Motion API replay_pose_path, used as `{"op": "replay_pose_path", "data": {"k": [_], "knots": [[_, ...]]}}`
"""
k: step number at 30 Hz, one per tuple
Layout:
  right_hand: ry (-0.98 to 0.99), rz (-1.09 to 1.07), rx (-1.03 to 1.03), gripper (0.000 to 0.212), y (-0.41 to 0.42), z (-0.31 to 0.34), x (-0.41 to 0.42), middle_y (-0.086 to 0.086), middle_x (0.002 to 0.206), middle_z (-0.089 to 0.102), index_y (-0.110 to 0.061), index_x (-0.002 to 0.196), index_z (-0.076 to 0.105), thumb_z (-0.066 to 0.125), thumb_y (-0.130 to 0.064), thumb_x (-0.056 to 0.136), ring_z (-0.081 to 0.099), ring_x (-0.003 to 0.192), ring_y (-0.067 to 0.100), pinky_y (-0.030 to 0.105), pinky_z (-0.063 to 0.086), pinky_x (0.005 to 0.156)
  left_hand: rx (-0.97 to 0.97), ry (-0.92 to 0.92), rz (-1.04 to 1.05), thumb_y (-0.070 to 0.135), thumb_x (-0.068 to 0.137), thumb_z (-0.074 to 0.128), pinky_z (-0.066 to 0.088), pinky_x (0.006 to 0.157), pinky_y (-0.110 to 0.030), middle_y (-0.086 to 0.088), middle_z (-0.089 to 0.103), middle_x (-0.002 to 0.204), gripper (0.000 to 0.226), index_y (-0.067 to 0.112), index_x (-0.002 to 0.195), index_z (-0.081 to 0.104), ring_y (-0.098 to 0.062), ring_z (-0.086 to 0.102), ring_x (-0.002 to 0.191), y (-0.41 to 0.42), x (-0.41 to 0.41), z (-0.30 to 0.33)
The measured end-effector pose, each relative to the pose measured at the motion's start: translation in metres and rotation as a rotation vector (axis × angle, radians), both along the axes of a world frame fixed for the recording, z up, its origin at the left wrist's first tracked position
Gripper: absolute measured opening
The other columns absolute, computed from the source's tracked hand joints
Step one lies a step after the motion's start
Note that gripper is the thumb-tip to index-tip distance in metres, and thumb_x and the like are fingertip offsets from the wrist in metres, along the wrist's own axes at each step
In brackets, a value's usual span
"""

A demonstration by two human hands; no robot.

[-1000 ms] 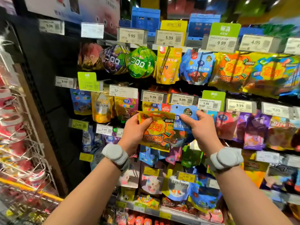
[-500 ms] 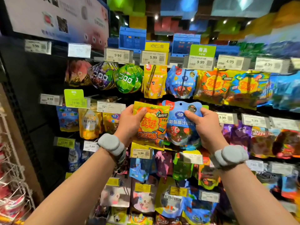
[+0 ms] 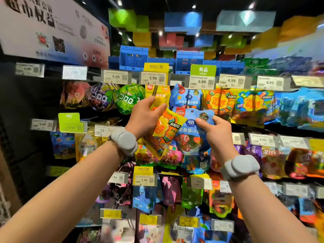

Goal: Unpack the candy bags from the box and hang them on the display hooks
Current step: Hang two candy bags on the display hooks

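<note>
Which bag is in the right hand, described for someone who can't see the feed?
Start at the green new-product tag on the top price rail, marked 9.99, and drop straight down. Below the blue bags hanging there, the right hand pinches the blue fish-shaped candy bag by its top. Unlike the orange-and-yellow candy bag beside it, it shows a clownfish.

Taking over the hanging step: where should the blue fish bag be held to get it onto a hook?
Hold the blue fish bag by its flat top header, from the right, just beside the hang hole, as the right hand pinches it now. That leaves the hole clear and lets the bag hang upright.
</note>
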State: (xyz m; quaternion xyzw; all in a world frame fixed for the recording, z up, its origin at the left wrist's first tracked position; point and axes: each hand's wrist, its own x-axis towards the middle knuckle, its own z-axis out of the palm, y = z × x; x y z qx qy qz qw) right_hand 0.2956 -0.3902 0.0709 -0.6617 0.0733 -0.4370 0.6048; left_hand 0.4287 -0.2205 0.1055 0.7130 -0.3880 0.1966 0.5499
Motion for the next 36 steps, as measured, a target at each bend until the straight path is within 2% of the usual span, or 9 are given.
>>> {"op": "replay_pose_path", "data": {"k": [3,7,11,17,21,22,24,31,36], "knots": [[-0.077,-0.036,-0.014,0.044,0.007,0.011,-0.003,-0.025,0.038,0.043,-0.018,0.058,0.041,0.064,-0.002,0.092,0.042,0.038,-0.006,0.009,0.035,0.044,0.042,-0.084,0.022,0.046,0.085,0.064,0.052,0.076,-0.041,0.002,0.067,0.081,0.029,0.018,0.089,0.067,-0.019,0.061,0.077,-0.007,-0.001,0.017],[-0.121,-0.055,0.034,0.006,-0.006,0.022,-0.002,-0.019,0.067,0.047,-0.004,0.094,0.065,0.068,-0.009,0.092,0.045,0.058,-0.005,0.011,0.042,0.054,0.134,-0.170,0.050,0.043,0.091,0.063,0.046,0.090,-0.029,0.006,0.066,0.111,0.028,0.026,0.112,0.067,-0.014,0.058,0.104,-0.020,-0.012,0.047],[-0.080,-0.084,0.012,0.047,-0.015,0.027,0.000,-0.019,0.055,0.037,-0.027,0.063,0.035,0.072,-0.017,0.090,0.035,0.052,-0.003,0.019,0.037,0.057,0.275,-0.342,0.105,0.046,0.093,0.058,0.041,0.098,-0.030,0.004,0.058,0.137,0.047,0.037,0.139,0.051,-0.020,0.056,0.118,-0.032,-0.014,0.067],[-0.076,-0.087,0.023,0.033,-0.021,0.031,-0.005,-0.018,0.049,0.052,-0.010,0.064,0.052,0.068,-0.010,0.093,0.046,0.045,-0.004,0.015,0.042,0.050,0.419,-0.466,0.190,0.046,0.094,0.057,0.046,0.076,-0.031,-0.008,0.071,0.115,0.051,0.046,0.143,0.041,-0.032,0.064,0.094,-0.044,-0.012,0.082],[-0.084,-0.103,0.082,0.046,-0.022,0.033,-0.011,0.012,0.119,0.067,0.020,0.117,0.053,0.070,-0.013,0.091,0.063,0.107,0.022,0.053,0.051,0.093,0.508,-0.530,0.247,0.048,0.094,0.055,0.047,0.075,-0.032,-0.008,0.072,0.111,0.052,0.044,0.144,0.039,-0.031,0.064,0.098,-0.052,-0.014,0.087],[-0.079,-0.098,0.084,0.049,-0.022,0.034,-0.011,0.010,0.113,0.068,0.020,0.120,0.052,0.071,-0.014,0.091,0.064,0.099,0.018,0.052,0.050,0.092,0.516,-0.544,0.258,0.050,0.094,0.055,0.047,0.075,-0.032,-0.007,0.071,0.114,0.052,0.045,0.144,0.039,-0.030,0.064,0.098,-0.055,-0.013,0.087],[-0.060,-0.114,0.069,0.018,-0.029,0.032,-0.006,-0.008,0.070,0.053,-0.002,0.090,0.063,0.073,-0.017,0.089,0.046,0.062,0.001,0.038,0.045,0.064,0.527,-0.568,0.269,0.053,0.094,0.053,0.046,0.072,-0.030,-0.002,0.068,0.122,0.049,0.047,0.142,0.041,-0.027,0.065,0.097,-0.059,-0.010,0.088],[-0.032,-0.131,0.089,0.046,-0.037,0.036,-0.003,-0.018,0.064,0.049,-0.022,0.062,0.035,0.071,-0.015,0.090,0.038,0.054,0.000,0.021,0.037,0.059,0.586,-0.672,0.325,0.050,0.095,0.053,0.046,0.066,-0.031,-0.005,0.070,0.118,0.047,0.043,0.140,0.044,-0.029,0.065,0.099,-0.071,-0.008,0.092],[-0.020,-0.175,0.051,0.030,-0.039,0.038,-0.001,0.011,0.143,0.052,-0.003,0.100,0.065,0.075,-0.027,0.087,0.054,0.109,0.017,0.036,0.049,0.088,0.638,-0.813,0.367,0.044,0.097,0.052,0.047,0.055,-0.034,-0.009,0.070,0.091,0.035,0.030,0.129,0.052,-0.031,0.063,0.077,-0.071,-0.006,0.095]]}}
